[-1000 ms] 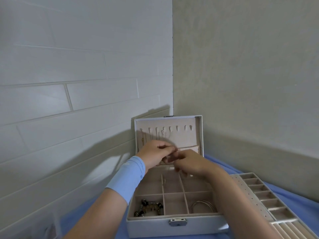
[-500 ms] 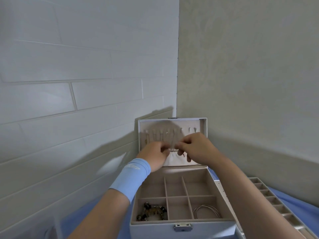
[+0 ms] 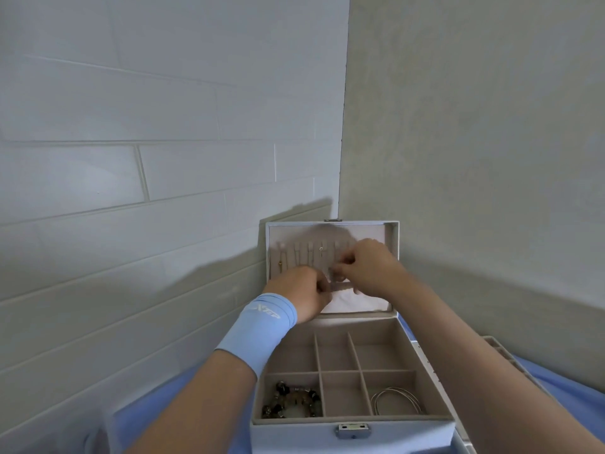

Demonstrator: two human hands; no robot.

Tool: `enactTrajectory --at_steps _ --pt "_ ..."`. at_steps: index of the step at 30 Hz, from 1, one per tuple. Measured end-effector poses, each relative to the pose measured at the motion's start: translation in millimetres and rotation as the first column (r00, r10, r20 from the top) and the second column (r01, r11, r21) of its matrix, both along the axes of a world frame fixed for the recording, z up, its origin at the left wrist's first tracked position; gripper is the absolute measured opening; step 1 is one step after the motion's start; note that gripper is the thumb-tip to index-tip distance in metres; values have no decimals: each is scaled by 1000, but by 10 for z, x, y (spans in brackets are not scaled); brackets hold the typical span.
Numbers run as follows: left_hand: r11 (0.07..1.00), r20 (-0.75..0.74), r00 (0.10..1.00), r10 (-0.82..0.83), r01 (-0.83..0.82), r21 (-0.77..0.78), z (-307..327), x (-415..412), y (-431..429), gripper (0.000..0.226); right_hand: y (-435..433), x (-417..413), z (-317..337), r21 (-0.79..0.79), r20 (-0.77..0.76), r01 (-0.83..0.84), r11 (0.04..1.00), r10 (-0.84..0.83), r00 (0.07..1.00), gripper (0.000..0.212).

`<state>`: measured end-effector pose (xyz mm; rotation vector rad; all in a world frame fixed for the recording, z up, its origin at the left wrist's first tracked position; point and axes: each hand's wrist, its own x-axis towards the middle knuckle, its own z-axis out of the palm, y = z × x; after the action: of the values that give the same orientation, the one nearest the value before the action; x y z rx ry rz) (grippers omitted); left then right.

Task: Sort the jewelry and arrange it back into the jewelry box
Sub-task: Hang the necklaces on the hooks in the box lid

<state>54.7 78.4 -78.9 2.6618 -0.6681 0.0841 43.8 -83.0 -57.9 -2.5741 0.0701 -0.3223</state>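
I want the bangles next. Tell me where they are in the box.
In the head view, the thin bangles lie in the front right compartment of the jewelry box, two compartments right of the beaded bracelet.

Soft, even daylight, rather dim and bluish. Broad grey shadow of the open lid (image 3: 330, 237) and arms thrown leftward onto the tiled wall (image 3: 131, 224). Motion blur over both hands (image 3: 334, 280). Wide-angle bending of tile lines toward the edges. No glare.

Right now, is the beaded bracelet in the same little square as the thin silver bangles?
No, the beaded bracelet lies in the front left compartment, while the silver bangles lie in the front right one.
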Motion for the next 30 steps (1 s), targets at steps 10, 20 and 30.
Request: enactTrajectory --at_steps 10,20,30 --pt "999 -18 1000 -22 21 -44 67 -140 85 38 23 -280 -106 -60 -14 -38 997 38 999 20" --pt "978 -5 1000 -6 4 -208 67 -966 616 10 468 -1229 -64 93 -13 -274 957 276 961 9" --pt "996 -293 956 -1 26 81 -355 -1675 1100 8 958 -1847 -449 -32 -432 -561 827 494 754 14"
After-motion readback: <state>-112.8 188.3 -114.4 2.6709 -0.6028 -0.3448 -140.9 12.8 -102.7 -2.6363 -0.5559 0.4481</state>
